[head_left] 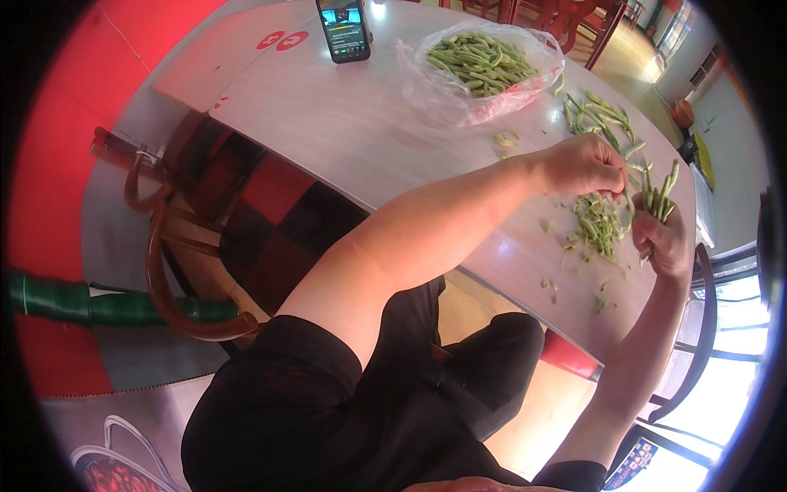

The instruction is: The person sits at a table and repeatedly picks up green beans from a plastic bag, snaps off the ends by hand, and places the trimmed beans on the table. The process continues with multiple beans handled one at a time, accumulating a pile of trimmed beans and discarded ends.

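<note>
My right hand (663, 237) grips a small bunch of green beans (658, 197), their ends sticking up past the thumb. Just left of it, my left hand (584, 166) pinches a thin green bean or strip (628, 200) between thumb and fingertips; its exact shape is hard to make out. Below the left hand lies a heap of bean trimmings (596, 227) on the pale tabletop (332, 135). Loose whole beans (599, 117) are scattered beyond that hand. Farther back, an open clear plastic bag (424, 98) holds many green beans (482, 64).
A smartphone (345, 34) with a lit screen stands upright at the table's far side. Small scraps (505, 139) lie near the bag. To the left is a wooden chair (157, 270) with a checkered seat (276, 190). A dark curved chair back (707, 344) rises at right.
</note>
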`<action>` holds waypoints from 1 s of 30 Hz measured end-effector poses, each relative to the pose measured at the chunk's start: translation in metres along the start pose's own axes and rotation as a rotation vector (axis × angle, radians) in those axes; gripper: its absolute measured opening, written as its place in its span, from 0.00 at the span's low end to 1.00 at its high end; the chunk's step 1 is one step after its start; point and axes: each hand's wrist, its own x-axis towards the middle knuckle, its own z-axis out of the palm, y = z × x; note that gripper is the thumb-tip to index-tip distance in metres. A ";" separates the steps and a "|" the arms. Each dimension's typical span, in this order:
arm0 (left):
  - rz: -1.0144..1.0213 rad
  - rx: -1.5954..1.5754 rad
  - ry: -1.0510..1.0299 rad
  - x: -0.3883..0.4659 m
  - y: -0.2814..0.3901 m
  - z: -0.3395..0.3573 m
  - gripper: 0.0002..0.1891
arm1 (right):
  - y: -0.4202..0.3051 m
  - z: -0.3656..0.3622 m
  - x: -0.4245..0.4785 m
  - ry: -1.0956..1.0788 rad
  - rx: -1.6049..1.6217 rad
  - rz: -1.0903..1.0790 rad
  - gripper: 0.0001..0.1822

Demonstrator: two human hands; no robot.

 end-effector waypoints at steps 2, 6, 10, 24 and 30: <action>-0.009 -0.157 0.070 0.004 -0.002 0.006 0.08 | 0.006 0.001 -0.002 -0.038 0.015 -0.021 0.18; -0.058 -0.337 0.194 0.004 -0.001 0.007 0.07 | 0.018 0.009 0.006 -0.019 0.153 -0.210 0.21; -0.119 -0.546 0.087 0.001 -0.001 0.004 0.06 | 0.026 0.011 0.009 -0.070 0.226 -0.211 0.18; -0.235 0.170 0.134 0.006 -0.025 0.004 0.12 | 0.015 -0.019 0.018 0.002 1.117 -0.354 0.06; -0.163 0.229 0.081 0.002 0.000 0.021 0.14 | 0.019 -0.014 0.031 0.093 1.324 -0.414 0.06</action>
